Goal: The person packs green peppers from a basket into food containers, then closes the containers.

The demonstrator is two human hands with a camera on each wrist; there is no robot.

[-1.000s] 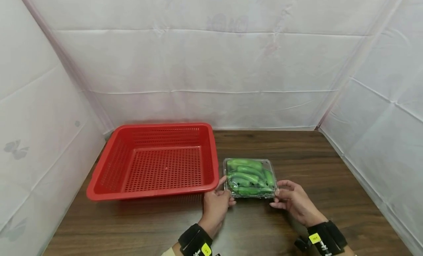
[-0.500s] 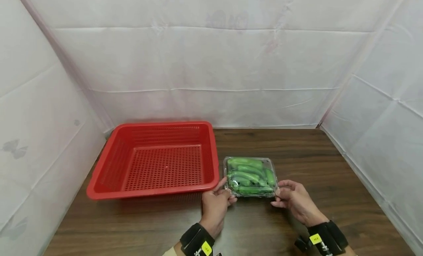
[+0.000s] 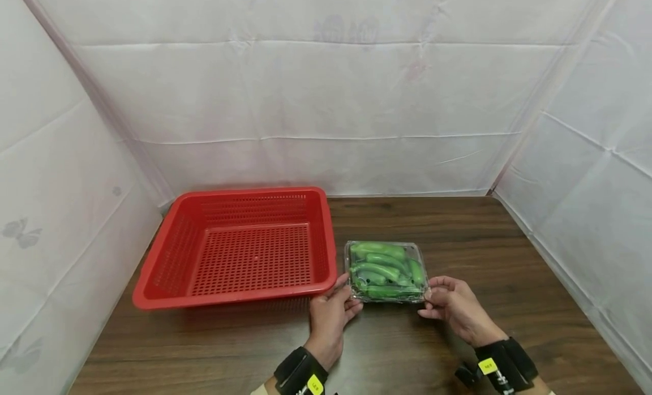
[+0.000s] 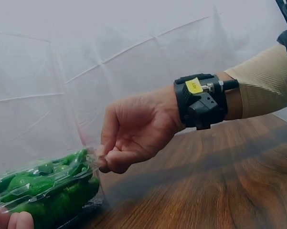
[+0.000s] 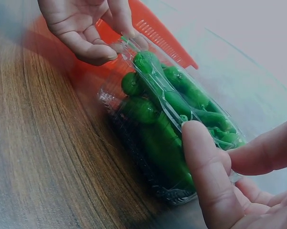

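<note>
Both hands pinch the clear plastic clamshell box of green peppers [image 3: 385,271] between them, left hand [image 3: 329,314] and right hand [image 3: 455,308] at opposite near corners.

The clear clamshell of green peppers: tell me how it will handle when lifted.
The clear clamshell looks thin and glossy, so it probably flexes and may slip under fingers. Its green peppers lie loose inside and would likely shift if tilted. It seems light: left hand and right hand only pinch its corners.

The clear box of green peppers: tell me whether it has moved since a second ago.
No real move. The clear box of green peppers sits just right of the red basket, both hands at its near corners; the slight upward shift matches the basket's, so the camera moved.
</note>
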